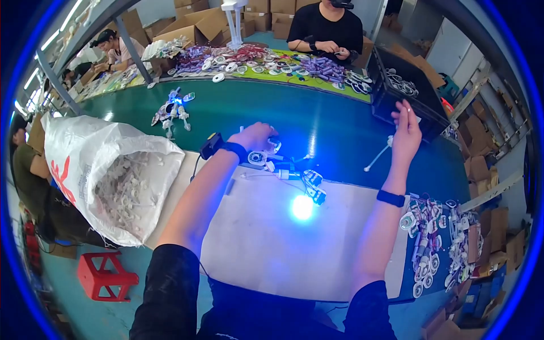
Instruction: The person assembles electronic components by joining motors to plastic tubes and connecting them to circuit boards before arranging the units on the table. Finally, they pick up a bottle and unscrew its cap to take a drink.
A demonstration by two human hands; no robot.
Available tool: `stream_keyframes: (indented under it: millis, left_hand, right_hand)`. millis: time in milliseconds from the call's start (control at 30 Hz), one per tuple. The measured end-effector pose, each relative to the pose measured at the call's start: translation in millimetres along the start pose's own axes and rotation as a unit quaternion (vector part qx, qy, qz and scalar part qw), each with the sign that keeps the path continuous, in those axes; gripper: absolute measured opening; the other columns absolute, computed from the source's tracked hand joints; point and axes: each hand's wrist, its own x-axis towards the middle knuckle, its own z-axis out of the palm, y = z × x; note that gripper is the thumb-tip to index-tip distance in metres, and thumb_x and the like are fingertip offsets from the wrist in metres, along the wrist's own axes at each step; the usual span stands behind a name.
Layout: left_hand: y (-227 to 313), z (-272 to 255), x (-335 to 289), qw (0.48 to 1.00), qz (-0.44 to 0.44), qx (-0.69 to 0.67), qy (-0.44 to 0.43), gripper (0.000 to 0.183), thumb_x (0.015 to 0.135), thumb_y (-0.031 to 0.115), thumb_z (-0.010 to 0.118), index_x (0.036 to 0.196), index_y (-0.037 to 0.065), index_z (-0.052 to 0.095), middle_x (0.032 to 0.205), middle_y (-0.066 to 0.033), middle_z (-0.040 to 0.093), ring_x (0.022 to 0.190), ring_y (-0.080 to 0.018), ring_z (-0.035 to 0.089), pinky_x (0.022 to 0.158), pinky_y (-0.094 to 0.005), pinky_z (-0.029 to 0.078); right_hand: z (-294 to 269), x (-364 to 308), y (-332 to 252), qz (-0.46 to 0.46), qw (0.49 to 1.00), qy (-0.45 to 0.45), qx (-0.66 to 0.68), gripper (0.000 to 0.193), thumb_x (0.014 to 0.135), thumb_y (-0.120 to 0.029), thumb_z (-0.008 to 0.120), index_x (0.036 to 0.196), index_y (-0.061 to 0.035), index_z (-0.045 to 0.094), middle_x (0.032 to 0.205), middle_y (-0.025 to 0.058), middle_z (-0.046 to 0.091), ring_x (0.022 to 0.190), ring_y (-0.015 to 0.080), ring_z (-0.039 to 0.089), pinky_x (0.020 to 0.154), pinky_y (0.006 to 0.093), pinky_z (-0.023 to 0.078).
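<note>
My left hand (pixel 256 137) curls over the far edge of a pale work mat, its fingers closed on a round white electronic part (pixel 275 145). Beside it lies another round part with a dark centre (pixel 257 158). Just right are wired modules with green circuit boards (pixel 311 180), and a bright blue-white light (pixel 302 208) glows on the mat. My right hand (pixel 407 135) is raised on the right, fingertips pinched together; what they hold is too small to name. A thin white plastic stem (pixel 378 154) shows beside that palm; whether the hand touches it is unclear.
A white woven sack (pixel 107 170) of clear plastic pieces leans at the left. Wired modules pile up at right (pixel 425 243) and cluster at the far left (pixel 173 110). A black crate (pixel 408 90) stands far right. Co-workers sit across the green table; a red stool (pixel 106 276) stands below.
</note>
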Motion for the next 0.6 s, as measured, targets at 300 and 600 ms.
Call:
stream_keyframes:
  millis: [300, 600]
  left_hand:
    - [1, -19, 22, 0.998, 0.003, -0.055, 0.023, 0.042, 0.076, 0.035, 0.085, 0.107, 0.008, 0.076, 0.107, -0.0151, 0.070, 0.098, -0.0344, 0.066, 0.093, -0.0425, 0.052]
    - [121, 21, -102, 0.953, 0.041, -0.203, 0.222, 0.055, 0.079, 0.043, 0.083, 0.115, 0.004, 0.068, 0.108, -0.0145, 0.067, 0.093, -0.0350, 0.067, 0.080, -0.0470, 0.056]
  right_hand:
    - [36, -55, 27, 0.052, 0.996, -0.044, 0.049, 0.019, 0.104, -0.018, 0.062, 0.112, -0.0018, 0.067, 0.092, 0.0053, 0.074, 0.079, 0.0072, 0.063, 0.070, 0.0225, 0.047]
    - [-24, -50, 13, 0.104, 0.968, 0.094, 0.207, 0.027, 0.101, -0.021, 0.068, 0.119, -0.0009, 0.071, 0.099, 0.0048, 0.071, 0.076, 0.0085, 0.063, 0.065, 0.0204, 0.046]
